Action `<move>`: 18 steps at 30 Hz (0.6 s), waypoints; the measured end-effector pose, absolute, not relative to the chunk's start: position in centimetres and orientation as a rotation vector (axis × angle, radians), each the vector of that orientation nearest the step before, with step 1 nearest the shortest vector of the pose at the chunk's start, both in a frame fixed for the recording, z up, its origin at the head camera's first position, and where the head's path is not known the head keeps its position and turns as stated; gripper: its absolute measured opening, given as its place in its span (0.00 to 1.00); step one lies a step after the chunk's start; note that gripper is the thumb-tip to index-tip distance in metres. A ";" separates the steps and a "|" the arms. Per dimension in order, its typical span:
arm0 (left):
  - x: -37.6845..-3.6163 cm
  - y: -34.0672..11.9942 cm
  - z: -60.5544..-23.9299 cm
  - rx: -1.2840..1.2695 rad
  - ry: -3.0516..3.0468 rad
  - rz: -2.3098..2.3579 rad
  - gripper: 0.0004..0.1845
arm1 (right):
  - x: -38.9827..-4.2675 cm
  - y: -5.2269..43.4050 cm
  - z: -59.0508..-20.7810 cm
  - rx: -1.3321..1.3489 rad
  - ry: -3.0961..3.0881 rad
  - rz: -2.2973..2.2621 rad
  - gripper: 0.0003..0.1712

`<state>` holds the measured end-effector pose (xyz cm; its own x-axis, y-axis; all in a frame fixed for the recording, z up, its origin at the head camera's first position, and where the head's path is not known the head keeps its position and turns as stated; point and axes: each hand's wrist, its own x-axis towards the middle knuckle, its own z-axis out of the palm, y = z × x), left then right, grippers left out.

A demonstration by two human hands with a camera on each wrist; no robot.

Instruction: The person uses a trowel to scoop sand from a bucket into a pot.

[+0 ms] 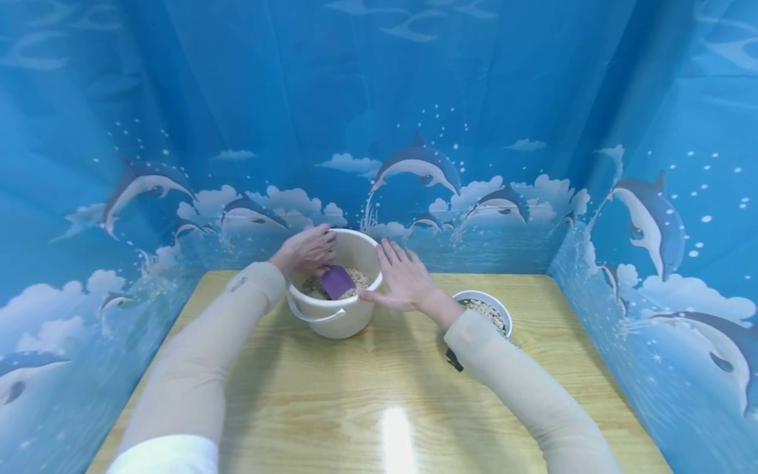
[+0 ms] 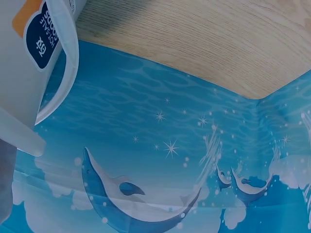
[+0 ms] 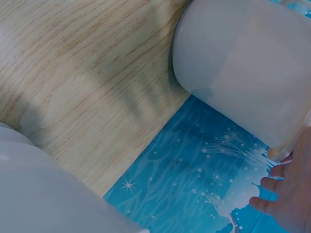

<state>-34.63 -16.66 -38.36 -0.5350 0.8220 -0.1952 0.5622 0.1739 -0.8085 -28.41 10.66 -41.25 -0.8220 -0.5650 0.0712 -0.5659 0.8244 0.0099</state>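
A white bucket [image 1: 340,322] with a side handle stands near the back of the table, holding pale grain-like bits [image 1: 357,280]. My left hand [image 1: 309,249] reaches over its left rim with curled fingers and grips a small purple scoop [image 1: 337,283]. The scoop's blade lies on the bits, while its handle is mostly hidden by the hand. On the opposite side, my right hand [image 1: 405,276] rests against the bucket's right rim, fingers straight. In the right wrist view, those fingers [image 3: 274,184] show beside the bucket [image 3: 243,63].
A smaller white bowl [image 1: 503,309] stands right of the bucket, partly behind my right forearm, with pale bits and something green inside. Blue dolphin-print sheeting [image 1: 379,131] encloses the wooden table [image 1: 331,401] at the back and both sides.
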 end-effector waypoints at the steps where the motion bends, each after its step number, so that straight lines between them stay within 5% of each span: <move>1: -34.6 -16.6 -38.4 -1.328 -2.172 1.291 0.30 | -28.4 10.7 -41.3 0.909 -2.933 0.017 0.67; 18: -34.3 -16.5 -38.9 -1.361 -2.247 1.268 0.26 | -28.5 10.6 -41.3 0.903 -2.951 -0.009 0.69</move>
